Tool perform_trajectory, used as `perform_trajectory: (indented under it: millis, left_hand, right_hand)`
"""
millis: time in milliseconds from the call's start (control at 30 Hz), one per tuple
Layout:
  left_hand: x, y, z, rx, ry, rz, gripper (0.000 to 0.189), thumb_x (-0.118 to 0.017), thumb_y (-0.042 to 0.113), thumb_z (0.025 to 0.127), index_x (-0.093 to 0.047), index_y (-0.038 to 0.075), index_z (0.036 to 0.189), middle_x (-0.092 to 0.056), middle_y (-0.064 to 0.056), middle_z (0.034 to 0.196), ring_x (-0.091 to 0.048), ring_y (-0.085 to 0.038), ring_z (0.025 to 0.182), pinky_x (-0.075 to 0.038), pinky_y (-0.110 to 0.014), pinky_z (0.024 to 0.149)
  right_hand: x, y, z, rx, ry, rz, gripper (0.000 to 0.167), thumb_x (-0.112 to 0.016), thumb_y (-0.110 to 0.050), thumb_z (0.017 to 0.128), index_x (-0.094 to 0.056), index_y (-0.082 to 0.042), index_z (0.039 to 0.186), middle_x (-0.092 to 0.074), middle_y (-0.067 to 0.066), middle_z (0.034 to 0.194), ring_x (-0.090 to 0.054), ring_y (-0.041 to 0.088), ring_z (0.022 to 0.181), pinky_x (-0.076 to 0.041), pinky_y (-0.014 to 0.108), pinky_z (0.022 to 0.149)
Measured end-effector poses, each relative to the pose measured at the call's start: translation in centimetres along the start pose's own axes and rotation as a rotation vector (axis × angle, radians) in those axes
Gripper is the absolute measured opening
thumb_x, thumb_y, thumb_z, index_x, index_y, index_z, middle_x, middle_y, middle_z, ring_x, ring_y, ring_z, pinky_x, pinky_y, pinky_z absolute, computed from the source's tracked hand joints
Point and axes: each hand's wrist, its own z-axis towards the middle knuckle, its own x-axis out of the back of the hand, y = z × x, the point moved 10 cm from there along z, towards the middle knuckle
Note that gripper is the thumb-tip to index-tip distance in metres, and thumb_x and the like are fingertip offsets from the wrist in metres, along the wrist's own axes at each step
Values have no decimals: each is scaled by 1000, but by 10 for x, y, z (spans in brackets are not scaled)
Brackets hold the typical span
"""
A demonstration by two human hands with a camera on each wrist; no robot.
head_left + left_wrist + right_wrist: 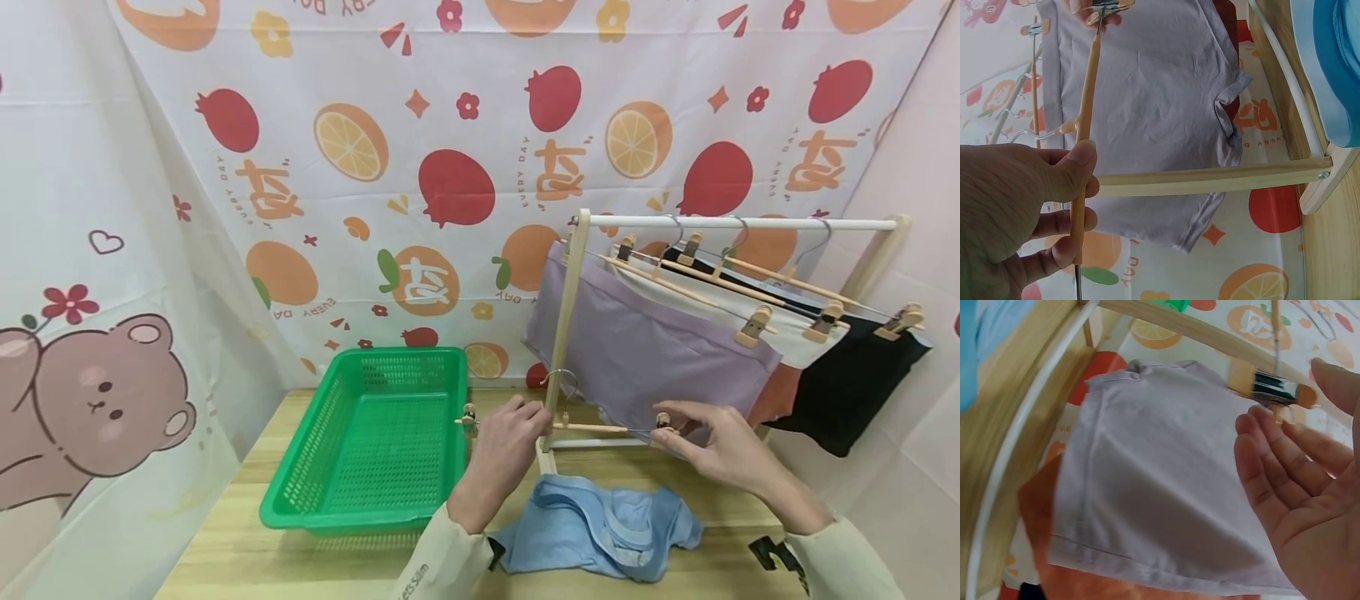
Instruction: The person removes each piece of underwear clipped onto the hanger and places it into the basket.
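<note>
Two hands: one hanger (592,427) is worked at; its rod is pinched between thumb and curled fingers of the left hand (512,437), while thumb and fingers of the right hand (723,442) are spread about the end clip (663,421).
Right fingertips: a gap is seen at the thumb in the right wrist view; whether the clip is touched by the fingers cannot be told.
Hidden or cut off: part of the rod is covered by the left hand in the head view; the end clip is cropped at the top of the left wrist view and blurred in the right.
Hanger: slim pale wood, thin metal toward the ends, a wire hook, a second clip (469,421) by the basket's edge; it is held level before the rack's left post.
Blue garment (600,529): crumpled below the hands.
Rack (566,333): lavender shorts (645,333), a white garment and a black garment (847,383) are hung by clips; an orange piece (776,392) is mostly concealed.
Green basket (412,375): set to the left.
Table (225,533): light wood grain.
Backdrop (300,92): white cloth, printed with fruit; a bear is printed on the left-hand curtain (60,208).
</note>
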Motion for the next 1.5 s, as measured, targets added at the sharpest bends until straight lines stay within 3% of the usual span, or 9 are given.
perform_trajectory:
  millis: [100, 300, 467, 667, 900, 1233, 1500]
  left_hand:
    - [0, -1, 0, 7, -4, 10, 9, -82, 20, 80, -76, 22, 86, -73, 11, 81, -58, -9, 69, -42, -18, 51]
    - [-2, 0, -1, 6, -17, 13, 10, -83, 22, 81, -77, 22, 89, -73, 10, 83, -57, -10, 68, -42, -18, 51]
    - [-1, 1, -1, 6, -15, 24, 9, -83, 22, 81, -77, 22, 87, -72, 11, 80, -56, -9, 68, -42, -18, 52]
    - [0, 5, 0, -10, 15, 23, 8, -83, 22, 80, -75, 22, 81, -70, 10, 77, -57, -10, 68, -46, -21, 55]
    - [-2, 10, 1, -17, 4, 15, 7, -82, 21, 81, -75, 22, 83, -71, 9, 79, -57, -9, 68, -43, -20, 53]
    - [-4, 12, 2, -13, -22, 23, 6, -81, 21, 82, -75, 21, 84, -71, 9, 80, -58, -9, 70, -46, -21, 57]
    - [-4, 13, 3, -25, 3, 30, 8, -81, 23, 82, -74, 22, 82, -70, 9, 78, -58, -9, 69, -45, -21, 55]
  right_hand:
    - [3, -3, 4, -2, 5, -20, 36, -81, -20, 87, -72, -13, 121, -75, -11, 92, -64, -4, 78, -56, 22, 66]
    - [11, -24, 11, 95, 73, -109, 40, -83, -15, 84, -71, -12, 122, -77, 2, 108, -68, 9, 84, -56, 24, 72]
    - [12, -48, 18, 163, 99, -176, 42, -84, -13, 81, -71, -11, 121, -75, 3, 113, -69, 16, 95, -56, 28, 77]
    - [1, -69, 25, 218, 68, -192, 40, -82, -13, 84, -71, -11, 122, -75, 5, 113, -64, 8, 86, -55, 27, 66]
    - [-24, -82, 28, 223, -11, -229, 33, -78, -17, 89, -71, -12, 120, -74, 2, 115, -70, 17, 106, -59, 39, 85]
    - [-50, -85, 30, 205, -65, -272, 26, -77, -20, 90, -73, -13, 115, -75, 2, 110, -70, 15, 96, -59, 34, 78]
    - [-61, -85, 29, 257, -43, -235, 13, -78, -12, 88, -76, -12, 102, -71, -5, 90, -60, 5, 77, -51, 23, 66]
